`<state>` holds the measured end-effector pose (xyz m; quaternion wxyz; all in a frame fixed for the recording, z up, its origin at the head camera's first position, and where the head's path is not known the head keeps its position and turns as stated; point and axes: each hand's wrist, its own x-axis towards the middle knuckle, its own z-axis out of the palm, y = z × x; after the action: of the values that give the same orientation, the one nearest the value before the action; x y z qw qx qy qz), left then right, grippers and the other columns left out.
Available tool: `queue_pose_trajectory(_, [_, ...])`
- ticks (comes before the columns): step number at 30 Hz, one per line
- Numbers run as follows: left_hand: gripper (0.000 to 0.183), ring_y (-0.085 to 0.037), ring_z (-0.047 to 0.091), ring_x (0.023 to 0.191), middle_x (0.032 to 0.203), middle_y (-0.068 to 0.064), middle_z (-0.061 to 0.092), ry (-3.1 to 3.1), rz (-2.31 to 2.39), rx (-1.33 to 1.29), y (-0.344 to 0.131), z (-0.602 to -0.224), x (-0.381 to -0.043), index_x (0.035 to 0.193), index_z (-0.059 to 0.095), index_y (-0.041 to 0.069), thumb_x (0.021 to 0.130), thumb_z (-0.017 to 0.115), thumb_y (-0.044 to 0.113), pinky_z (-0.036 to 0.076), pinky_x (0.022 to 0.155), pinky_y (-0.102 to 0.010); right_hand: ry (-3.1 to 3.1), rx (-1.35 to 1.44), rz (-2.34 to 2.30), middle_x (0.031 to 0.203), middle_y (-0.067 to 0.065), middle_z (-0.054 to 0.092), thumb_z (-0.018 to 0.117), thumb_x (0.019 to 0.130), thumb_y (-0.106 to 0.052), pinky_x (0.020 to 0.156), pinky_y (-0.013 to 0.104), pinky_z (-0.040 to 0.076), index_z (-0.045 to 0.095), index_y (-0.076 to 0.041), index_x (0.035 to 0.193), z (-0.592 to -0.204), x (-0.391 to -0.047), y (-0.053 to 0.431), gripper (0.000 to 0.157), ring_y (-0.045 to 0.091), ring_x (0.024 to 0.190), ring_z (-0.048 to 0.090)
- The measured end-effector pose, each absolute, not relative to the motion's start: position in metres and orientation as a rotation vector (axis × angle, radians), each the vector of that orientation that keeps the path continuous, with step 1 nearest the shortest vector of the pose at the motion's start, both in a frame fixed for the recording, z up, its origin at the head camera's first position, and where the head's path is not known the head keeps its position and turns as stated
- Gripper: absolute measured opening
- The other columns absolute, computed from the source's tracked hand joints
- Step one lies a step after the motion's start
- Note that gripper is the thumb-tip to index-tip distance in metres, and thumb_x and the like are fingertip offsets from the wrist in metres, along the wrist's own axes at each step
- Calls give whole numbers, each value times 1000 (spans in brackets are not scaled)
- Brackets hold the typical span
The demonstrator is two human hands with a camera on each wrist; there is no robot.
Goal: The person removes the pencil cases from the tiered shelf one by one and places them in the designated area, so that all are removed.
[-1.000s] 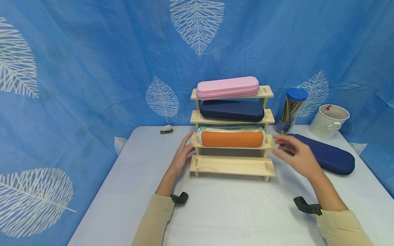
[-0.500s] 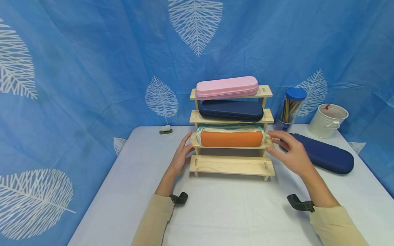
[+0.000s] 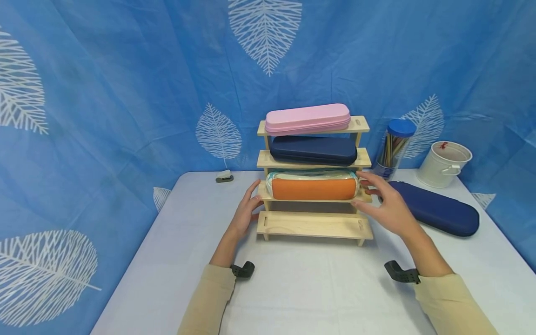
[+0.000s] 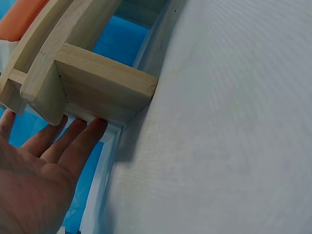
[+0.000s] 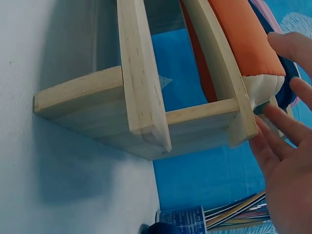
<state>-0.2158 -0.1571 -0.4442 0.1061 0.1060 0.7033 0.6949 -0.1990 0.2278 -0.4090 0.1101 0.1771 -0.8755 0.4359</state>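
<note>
A stepped wooden rack (image 3: 314, 224) stands mid-table in the head view. On its third tier from the top lies an orange and white pencil case (image 3: 312, 189). My left hand (image 3: 243, 211) is at the rack's left side; in the left wrist view its extended fingertips (image 4: 100, 124) come right up to the wooden end pieces. At the other end, my right hand (image 3: 387, 204) has its fingers spread, the thumb and fingertips close around the right end of the orange case. The right wrist view shows those fingers (image 5: 287, 124) beside the case's white end.
Higher tiers bear a navy case (image 3: 314, 150) and a pink case (image 3: 307, 117). To the right are a larger navy case (image 3: 439, 209), a blue-lidded jar of pencils (image 3: 391, 149) and a white bucket (image 3: 444, 163). A small stapler (image 3: 224, 176) lies back left.
My right hand has moved left, from beside the rack to the right end of the orange pencil case. The left hand has stayed at the rack's left side.
</note>
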Motion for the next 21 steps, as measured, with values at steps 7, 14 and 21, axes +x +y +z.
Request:
queue_pose_trajectory(7, [54,-34,34,135,155,-8,22,2068,2065,299,-157,-447,-216,155,16,26,105,36,31,33,101,-59,-2589,521,1230,148,1,38,77,83,-30,93,50,42,53,-23,136,-408,-198,222,59,26,127,42])
queue_pose_trajectory(14, [53,-33,34,135,155,-8,24,2058,2063,325,-158,-446,-215,155,17,29,105,36,32,34,101,-58,-2563,526,1315,149,4,36,80,80,-29,91,56,43,59,-19,116,-404,-197,219,43,35,118,50])
queue_pose_trajectory(21, [52,-33,35,135,154,-7,24,2052,2067,328,-159,-445,-216,154,18,30,105,36,32,35,101,-57,-2584,535,1305,150,3,35,82,77,-30,92,59,42,56,-19,113,-403,-199,217,46,39,120,50])
